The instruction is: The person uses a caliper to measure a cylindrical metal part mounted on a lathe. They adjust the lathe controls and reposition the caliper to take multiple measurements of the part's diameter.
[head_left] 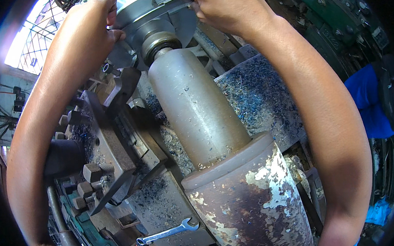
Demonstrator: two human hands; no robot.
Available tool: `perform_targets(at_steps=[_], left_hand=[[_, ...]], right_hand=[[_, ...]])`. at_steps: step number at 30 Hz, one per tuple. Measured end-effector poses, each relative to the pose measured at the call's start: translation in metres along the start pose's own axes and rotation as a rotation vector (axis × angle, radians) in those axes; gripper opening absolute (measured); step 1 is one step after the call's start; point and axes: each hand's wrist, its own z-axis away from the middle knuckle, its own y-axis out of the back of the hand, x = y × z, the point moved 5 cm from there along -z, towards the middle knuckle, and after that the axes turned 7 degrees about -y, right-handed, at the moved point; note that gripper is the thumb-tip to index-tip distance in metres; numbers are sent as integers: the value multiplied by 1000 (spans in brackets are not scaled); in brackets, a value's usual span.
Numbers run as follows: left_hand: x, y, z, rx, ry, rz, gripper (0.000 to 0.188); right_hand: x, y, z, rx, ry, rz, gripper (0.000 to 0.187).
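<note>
My left hand (97, 22) and my right hand (220, 8) are at the top of the view, either side of a large round metal disc (181, 28). Across its face runs a flat grey metal strip (157, 12). The fingers of both hands are curled at the strip's two ends; its exact kind is unclear. Below the disc, a ring-shaped collar (161, 44) surrounds the end of a thick, bare steel shaft (196, 103). Nearer me, the shaft widens into a larger cylinder (254, 200) with flaking brown and white paint.
Left of the shaft stands a lathe tool post (111, 141) with several large bolts (92, 172) and a cutting-tool holder (123, 89). A combination wrench (169, 231) lies on the carriage. Metal chips cover the plate (262, 97) to the right. Green machinery (334, 13) stands at far right.
</note>
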Motion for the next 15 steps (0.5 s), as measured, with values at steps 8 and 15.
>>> perform_targets(at_steps=[8, 15], left_hand=[[0, 0, -2, -20, 26, -32, 29], [-1, -1, -2, -11, 20, -26, 29]], right_hand=[[0, 0, -2, -46, -29, 13, 14], [0, 0, -2, -46, -43, 1, 14]])
